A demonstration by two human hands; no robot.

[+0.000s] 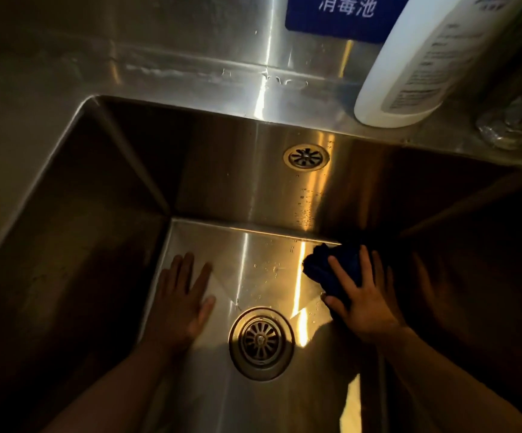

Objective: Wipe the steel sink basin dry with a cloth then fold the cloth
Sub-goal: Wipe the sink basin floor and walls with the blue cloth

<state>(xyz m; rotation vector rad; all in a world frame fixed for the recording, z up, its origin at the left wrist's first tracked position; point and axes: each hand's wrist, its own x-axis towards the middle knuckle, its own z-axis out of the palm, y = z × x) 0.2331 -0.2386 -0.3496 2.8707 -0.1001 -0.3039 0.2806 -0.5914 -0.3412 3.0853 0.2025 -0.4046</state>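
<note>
I look down into a deep steel sink basin. My right hand presses a bunched dark blue cloth against the basin floor near the far right corner, fingers spread over it. My left hand lies flat and open on the basin floor at the left, holding nothing. The round floor drain sits between my two forearms. Water drops show on the floor near the cloth and on the back wall.
An overflow grille sits high on the back wall. On the rear ledge stand a white bottle and a tap base at the far right. A blue sign hangs on the steel backsplash.
</note>
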